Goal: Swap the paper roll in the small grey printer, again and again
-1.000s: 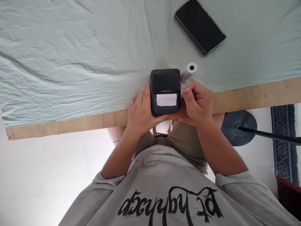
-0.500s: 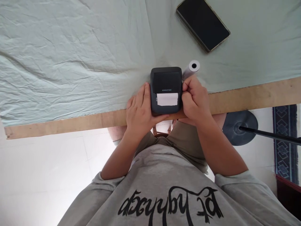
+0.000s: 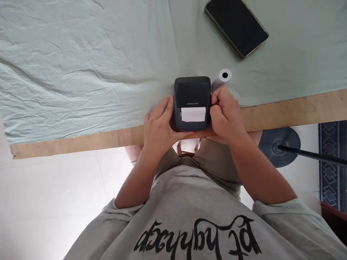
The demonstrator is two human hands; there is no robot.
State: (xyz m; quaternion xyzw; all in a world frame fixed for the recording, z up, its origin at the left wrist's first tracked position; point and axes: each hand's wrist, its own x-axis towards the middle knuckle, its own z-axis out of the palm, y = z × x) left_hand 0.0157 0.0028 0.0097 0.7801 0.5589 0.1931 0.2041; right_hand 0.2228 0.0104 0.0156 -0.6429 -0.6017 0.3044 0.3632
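Note:
A black label printer stands at the table's near edge, with a short white strip of paper sticking out of its front slot. My left hand holds the printer's left side, its fingers along the wall and its thumb stretched under the near end. Against the right side of the printer, my right hand is closed, thumb and curled index finger pressed to the casing. Whatever those fingertips grip there is hidden. Just beyond my right hand is a white paper roll with a dark core, partly covered by the hand.
A dark smartphone lies farther back on the pale green cloth. Bare wood runs along the table's near edge. Below on the right are a round black stand base with a pole and a patterned blue rug.
The fingers of my left hand have bent slightly and shifted a little along the printer's side. My right hand keeps its place, and the whole view has drifted slightly.

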